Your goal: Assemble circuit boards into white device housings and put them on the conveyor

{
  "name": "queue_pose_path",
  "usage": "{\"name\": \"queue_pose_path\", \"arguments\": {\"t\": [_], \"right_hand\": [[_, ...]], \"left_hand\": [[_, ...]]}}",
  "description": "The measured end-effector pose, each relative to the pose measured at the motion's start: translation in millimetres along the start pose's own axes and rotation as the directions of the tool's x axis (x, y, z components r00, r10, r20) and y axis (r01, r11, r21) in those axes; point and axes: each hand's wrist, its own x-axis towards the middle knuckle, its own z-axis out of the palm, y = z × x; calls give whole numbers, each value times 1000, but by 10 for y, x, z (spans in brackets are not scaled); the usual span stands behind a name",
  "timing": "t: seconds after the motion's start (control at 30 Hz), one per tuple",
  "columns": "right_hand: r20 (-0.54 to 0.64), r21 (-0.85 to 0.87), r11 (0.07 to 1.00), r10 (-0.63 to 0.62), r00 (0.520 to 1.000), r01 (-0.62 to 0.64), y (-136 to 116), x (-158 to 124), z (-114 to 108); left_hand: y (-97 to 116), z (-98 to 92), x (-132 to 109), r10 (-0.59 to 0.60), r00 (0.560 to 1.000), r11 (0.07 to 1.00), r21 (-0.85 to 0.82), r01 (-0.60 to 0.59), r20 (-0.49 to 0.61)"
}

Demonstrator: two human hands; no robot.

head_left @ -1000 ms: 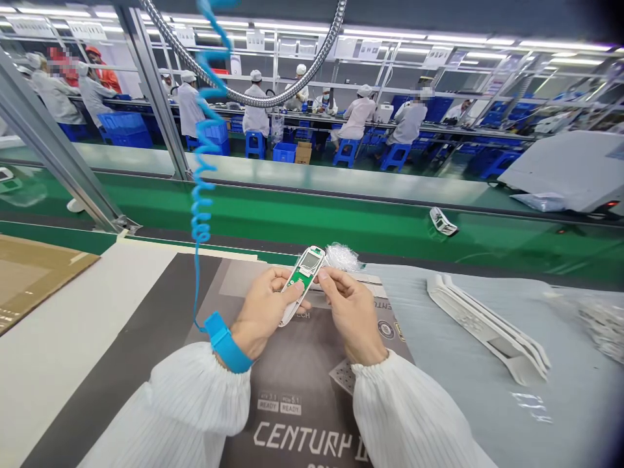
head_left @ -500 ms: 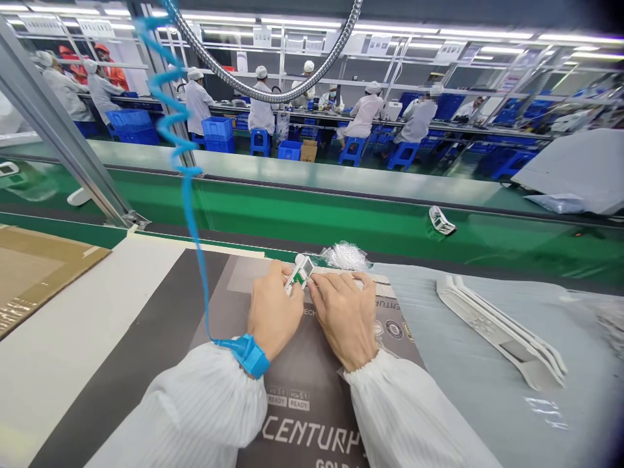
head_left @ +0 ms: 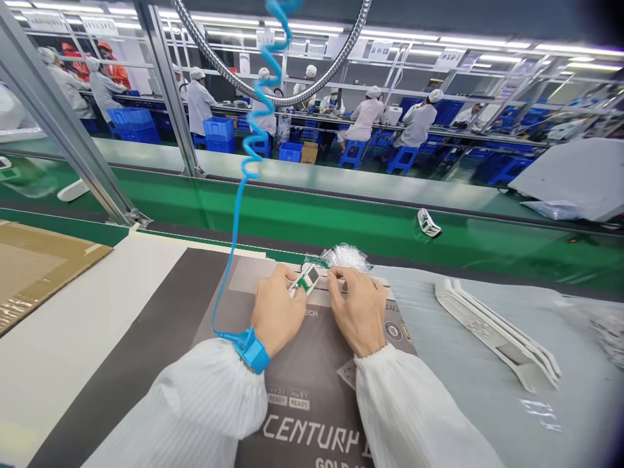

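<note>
My left hand (head_left: 277, 309) is closed around a small white plastic housing with a dark screen and a green circuit board (head_left: 308, 279), held tilted above a dark printed cardboard sheet (head_left: 312, 364). A blue wrist strap (head_left: 252, 351) with a coiled cord circles my left wrist. To the right of the housing, and apart from it, is my right hand (head_left: 358, 309), its thumb and forefinger drawn together. Whatever may be between those fingertips is too small to make out. Just behind both hands lies a pile of clear plastic pieces (head_left: 347, 257).
Stacked white plastic shells (head_left: 497, 331) rest on grey foam sheeting (head_left: 439, 403) at the right. Brown cardboard (head_left: 49, 266) lies at the left. Beyond runs a green conveyor (head_left: 292, 214) carrying another white unit (head_left: 429, 223). A coiled blue cord (head_left: 253, 130) hangs ahead. Several people work farther back.
My right hand has moved right, away from the housing, which stays in my left hand and shows more of its screen. The coiled cord has swung right. The conveyor unit has shifted left.
</note>
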Motion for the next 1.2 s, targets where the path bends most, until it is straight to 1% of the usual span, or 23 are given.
{"name": "queue_pose_path", "arguments": {"t": [0.1, 0.2, 0.27, 0.33, 0.4, 0.43, 0.47, 0.5, 0.53, 0.57, 0.6, 0.67, 0.7, 0.77, 0.83, 0.87, 0.93, 1.0, 1.03, 1.07, 1.1, 1.13, 1.2], "right_hand": [[72, 121, 992, -34, 997, 25, 1, -38, -41], [54, 121, 991, -61, 997, 54, -10, -12, -61], [-10, 65, 996, -54, 999, 54, 34, 73, -63], [-94, -36, 996, -80, 992, 77, 139, 200, -49], [-185, -160, 985, -95, 978, 65, 295, 334, -11], [-211, -225, 974, -91, 973, 43, 384, 388, 17], [-198, -289, 957, -89, 976, 29, 472, 425, 46], [-145, -348, 937, -93, 985, 37, 555, 442, 74], [-56, -394, 916, -108, 993, 78, 628, 438, 93], [47, -419, 897, -131, 990, 139, 688, 414, 97], [137, -425, 882, -158, 978, 202, 735, 375, 81], [246, -392, 878, -186, 951, 273, 795, 274, -22], [277, -361, 890, -183, 943, 278, 814, 226, -108], [307, -285, 931, -137, 942, 228, 859, 156, -336], [267, -250, 962, -43, 963, 112, 949, 120, -605], [219, -275, 961, 20, 976, 42, 1019, 108, -742], [119, -385, 918, 155, 981, -98, 1197, 77, -997], [63, -519, 830, 275, 959, -204, 1387, 24, -1203], [61, -563, 794, 317, 947, -230, 1464, -10, -1281], [75, -579, 780, 342, 937, -238, 1519, -44, -1341], [101, -564, 790, 353, 930, -239, 1543, -73, -1382], [131, -519, 821, 353, 926, -240, 1533, -92, -1404], [200, -360, 903, 319, 926, -234, 1410, -73, -1386]], "left_hand": [[-6, -1, 4, 14, 1000, 996, -87, -13, 12], [-19, -2, 16, 5, 999, 983, -182, 1, 36], [-27, -8, 33, -17, 999, 967, -254, 30, 52], [-36, -23, 53, -29, 999, 958, -286, 40, 40], [-52, -48, 75, -37, 999, 965, -260, 33, -10], [-63, -65, 88, -41, 998, 970, -240, 29, -44], [-76, -83, 101, -48, 996, 974, -223, 30, -79], [-91, -102, 116, -57, 992, 976, -217, 33, -109], [-107, -121, 132, -68, 988, 974, -222, 36, -138], [-124, -138, 148, -80, 983, 970, -238, 39, -165], [-140, -151, 164, -95, 977, 964, -264, 43, -189], [-171, -169, 195, -128, 968, 938, -343, 48, -214], [-182, -173, 208, -141, 967, 919, -391, 49, -212], [-189, -178, 226, -174, 968, 871, -488, 64, -184], [-173, -184, 227, -203, 969, 821, -563, 91, -139], [-158, -189, 221, -210, 970, 800, -592, 100, -119], [-119, -199, 200, -202, 975, 767, -634, 100, -90], [-82, -206, 178, -181, 981, 741, -666, 88, -72], [-69, -207, 170, -173, 983, 732, -676, 84, -66], [-59, -206, 166, -167, 984, 725, -684, 81, -61], [-55, -204, 165, -161, 985, 720, -689, 77, -57], [-54, -199, 167, -155, 986, 718, -692, 74, -55], [-66, -183, 178, -146, 988, 713, -698, 69, -52]]}}
